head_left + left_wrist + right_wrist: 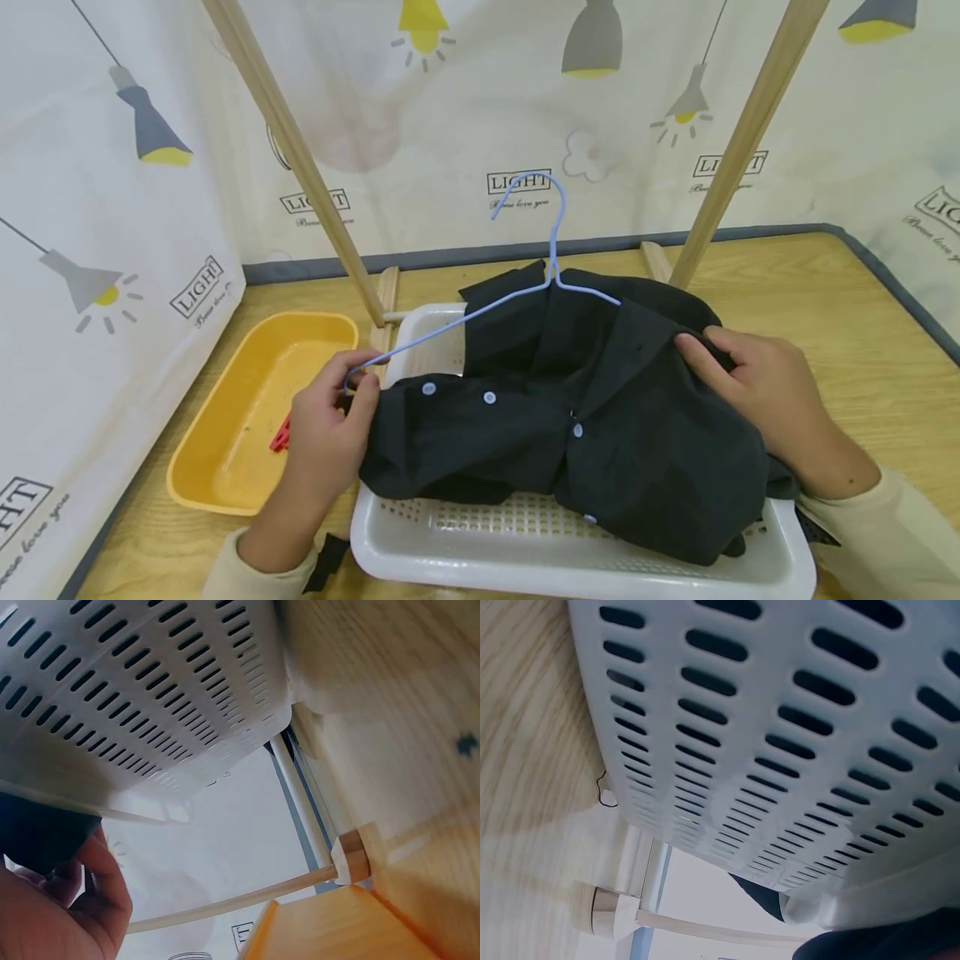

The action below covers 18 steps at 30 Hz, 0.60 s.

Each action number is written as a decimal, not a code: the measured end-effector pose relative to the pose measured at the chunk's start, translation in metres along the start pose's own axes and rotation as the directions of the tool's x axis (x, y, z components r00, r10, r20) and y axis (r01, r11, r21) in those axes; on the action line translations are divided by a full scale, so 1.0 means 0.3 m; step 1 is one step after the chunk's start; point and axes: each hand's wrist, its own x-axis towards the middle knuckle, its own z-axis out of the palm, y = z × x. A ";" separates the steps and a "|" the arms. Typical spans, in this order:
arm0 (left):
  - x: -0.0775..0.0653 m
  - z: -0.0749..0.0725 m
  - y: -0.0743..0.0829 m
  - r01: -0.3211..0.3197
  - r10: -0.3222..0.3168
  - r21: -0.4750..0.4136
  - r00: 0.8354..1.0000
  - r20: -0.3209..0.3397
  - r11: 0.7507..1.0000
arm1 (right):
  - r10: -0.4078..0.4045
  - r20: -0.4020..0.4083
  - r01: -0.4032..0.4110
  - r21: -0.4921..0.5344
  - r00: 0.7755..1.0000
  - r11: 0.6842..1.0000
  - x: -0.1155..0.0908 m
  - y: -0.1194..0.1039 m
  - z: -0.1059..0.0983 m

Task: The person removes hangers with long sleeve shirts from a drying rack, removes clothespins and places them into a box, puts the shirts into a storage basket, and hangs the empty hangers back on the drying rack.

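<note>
A black shirt (660,450) with pale blue buttons lies bunched over a white perforated basket (480,554). A blue wire hanger (553,246) has its hook upright above the collar, and its right arm runs out of sight into the shirt. My left hand (326,425) pinches the hanger's left end beside the shirt's edge; in the left wrist view, dark cloth (41,832) is at its fingers. On the other side, my right hand (776,392) grips the shirt near its shoulder. The right wrist view shows mostly the basket wall (739,742), with dark cloth (877,939) at the lower right.
To the left stands a yellow tray (198,454) with a red clothespin (281,435) in it. Two wooden posts (296,154) of a rack rise behind the basket. A printed curtain (450,108) encloses the wooden table (847,308) at the back and sides.
</note>
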 end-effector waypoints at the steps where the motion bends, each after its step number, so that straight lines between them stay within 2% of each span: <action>1: 0.001 -0.002 0.001 0.004 -0.004 0.014 1.000 0.018 1.000 | -0.003 0.001 0.003 -0.003 1.000 1.000 0.001 0.000 -0.001; 7: 0.000 0.002 -0.001 -0.026 0.022 0.078 0.998 0.062 0.997 | -0.016 0.002 0.016 -0.009 1.000 1.000 0.002 -0.003 -0.002; 12: 0.001 0.009 0.002 -0.050 0.046 0.101 0.998 0.043 0.994 | -0.023 0.005 0.023 -0.012 1.000 1.000 0.007 -0.005 -0.005; 18: -0.001 0.014 0.006 -0.024 0.021 0.106 0.999 0.028 0.994 | -0.027 0.023 0.028 -0.030 0.999 0.999 0.006 -0.005 -0.004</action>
